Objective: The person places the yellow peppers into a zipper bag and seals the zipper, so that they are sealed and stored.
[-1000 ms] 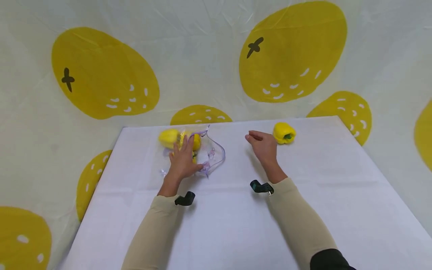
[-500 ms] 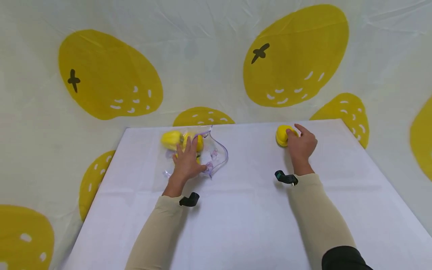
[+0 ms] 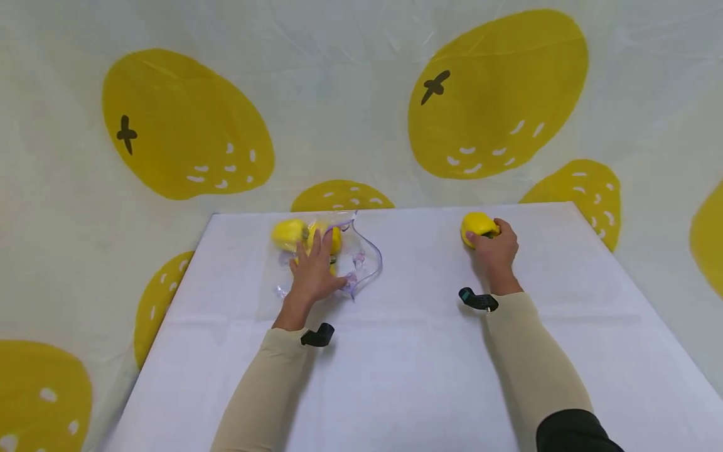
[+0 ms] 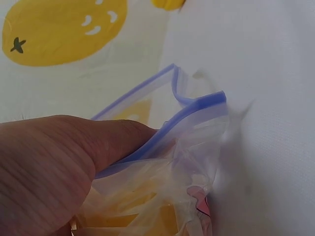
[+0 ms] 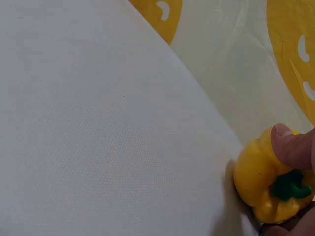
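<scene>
A clear zip bag with a purple edge (image 3: 373,246) lies at the table's back left, its mouth parted toward the right, with several yellow peppers (image 3: 289,234) inside. My left hand (image 3: 314,275) rests on the bag with fingers spread; in the left wrist view the thumb (image 4: 118,140) lies against the purple zip edge (image 4: 209,101). At the back right, my right hand (image 3: 498,252) grips a single yellow pepper (image 3: 477,225). The right wrist view shows thumb and fingers on either side of that pepper (image 5: 256,169), around its green stem (image 5: 290,186).
A white cloth covers the table (image 3: 395,364). Directly behind its back edge hangs a pale sheet (image 3: 339,125) printed with large yellow fruit shapes. Both wrists carry small black cameras (image 3: 318,335).
My right hand has moved right from between the bag and the lone pepper, and its fingers have come around that pepper. My left hand has stayed on the bag.
</scene>
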{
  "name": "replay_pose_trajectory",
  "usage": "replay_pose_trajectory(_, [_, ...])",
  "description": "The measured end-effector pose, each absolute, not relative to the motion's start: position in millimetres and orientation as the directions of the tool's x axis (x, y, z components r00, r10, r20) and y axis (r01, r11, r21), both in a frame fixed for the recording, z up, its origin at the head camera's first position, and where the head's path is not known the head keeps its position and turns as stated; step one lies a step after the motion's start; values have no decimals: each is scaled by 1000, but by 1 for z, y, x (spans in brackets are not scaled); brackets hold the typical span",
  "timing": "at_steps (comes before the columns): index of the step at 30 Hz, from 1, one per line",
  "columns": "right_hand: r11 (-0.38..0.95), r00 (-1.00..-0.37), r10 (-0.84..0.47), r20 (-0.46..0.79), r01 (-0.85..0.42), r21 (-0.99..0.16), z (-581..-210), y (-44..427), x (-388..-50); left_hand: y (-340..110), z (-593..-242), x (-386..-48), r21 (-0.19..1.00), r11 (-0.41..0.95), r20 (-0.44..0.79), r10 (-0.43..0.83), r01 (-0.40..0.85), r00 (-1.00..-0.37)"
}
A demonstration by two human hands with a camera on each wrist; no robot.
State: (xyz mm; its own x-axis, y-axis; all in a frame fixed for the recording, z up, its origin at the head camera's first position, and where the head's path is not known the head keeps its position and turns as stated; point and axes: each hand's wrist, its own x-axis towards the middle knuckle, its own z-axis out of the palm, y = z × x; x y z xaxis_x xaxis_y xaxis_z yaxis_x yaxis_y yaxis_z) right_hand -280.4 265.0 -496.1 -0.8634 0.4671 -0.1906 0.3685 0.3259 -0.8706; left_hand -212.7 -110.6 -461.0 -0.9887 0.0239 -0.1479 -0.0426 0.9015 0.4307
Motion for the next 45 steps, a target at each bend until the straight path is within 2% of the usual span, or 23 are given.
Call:
replay_pose_trajectory(21, [346,-922,360,-145,276,-897,-482,253,-279,-114,-460,-221,429,903,-132,41,-20,-990])
replay_pose_trajectory(37, [341,-971,219,-97,169,-925,-477,237,-274,-115,-464,-221,427,903,-134,17,-42,-991])
replay_pose_trajectory(45, [328,-980,157,-120,166,-930,-472,228,-275,-113,-464,-222,420,906,-147,8,-55,-989])
